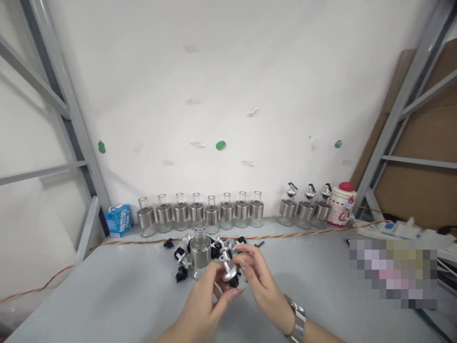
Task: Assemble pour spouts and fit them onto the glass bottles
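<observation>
Between my hands is a bottle pourer [230, 274] with a silver disc and spout and a black ribbed stopper pointing down. My left hand [206, 297] grips its lower part between thumb and fingers. The bent fingers and thumb of my right hand [259, 281] close on its upper side. Just behind my left hand stands a glass bottle [200, 252] with a steel sleeve and an uncovered neck. Loose pourer parts, silver spouts [183, 258] and black stoppers [182, 274], lie around that bottle, some of them hidden by it and my hands.
A row of uncapped glass bottles [180, 212] lines the wall, with three pourer-topped bottles [306, 212] to the right. Beside them is a red-lidded container [342, 205]. A blue carton [119, 220] stands left. A twisted wire [278, 235] crosses the table; a power strip [403, 230] lies right.
</observation>
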`<state>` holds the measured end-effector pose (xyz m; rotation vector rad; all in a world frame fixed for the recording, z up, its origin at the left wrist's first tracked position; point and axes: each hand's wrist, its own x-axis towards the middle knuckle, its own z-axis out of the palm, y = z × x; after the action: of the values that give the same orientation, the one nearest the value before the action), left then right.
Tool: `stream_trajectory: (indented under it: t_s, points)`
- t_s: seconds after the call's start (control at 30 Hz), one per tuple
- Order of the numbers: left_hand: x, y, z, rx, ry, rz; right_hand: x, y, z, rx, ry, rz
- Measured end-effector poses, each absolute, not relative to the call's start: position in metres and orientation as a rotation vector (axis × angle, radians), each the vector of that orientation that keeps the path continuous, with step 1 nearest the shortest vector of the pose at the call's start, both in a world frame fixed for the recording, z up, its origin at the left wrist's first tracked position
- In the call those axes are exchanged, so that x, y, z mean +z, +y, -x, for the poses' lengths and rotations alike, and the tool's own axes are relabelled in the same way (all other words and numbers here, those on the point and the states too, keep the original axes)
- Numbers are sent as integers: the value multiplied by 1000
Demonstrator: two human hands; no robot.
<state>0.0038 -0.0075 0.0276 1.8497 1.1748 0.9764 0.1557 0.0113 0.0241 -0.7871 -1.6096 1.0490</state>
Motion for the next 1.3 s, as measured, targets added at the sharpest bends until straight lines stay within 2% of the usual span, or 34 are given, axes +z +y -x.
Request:
stream_trajectory:
  t_s: [0.37, 0.6, 0.8, 1.13, 1.3]
  points:
    - [26, 0, 7, 727, 1509, -2486, 29, 12, -154, 1084, -1742, 910]
    - [24, -1, 9, 643, 1480, -2709, 15, 27, -148, 1615, -1548, 905]
    - [22, -1, 8, 678, 1466, -2713, 17, 25, -148, 1931, -1089, 827]
    - [16, 4, 13, 833, 1418, -2809, 24, 21, -149, 2025, -1132, 566]
    - [21, 6, 16, 774, 1439, -2860, 21, 22, -150, 2059, -1126, 549]
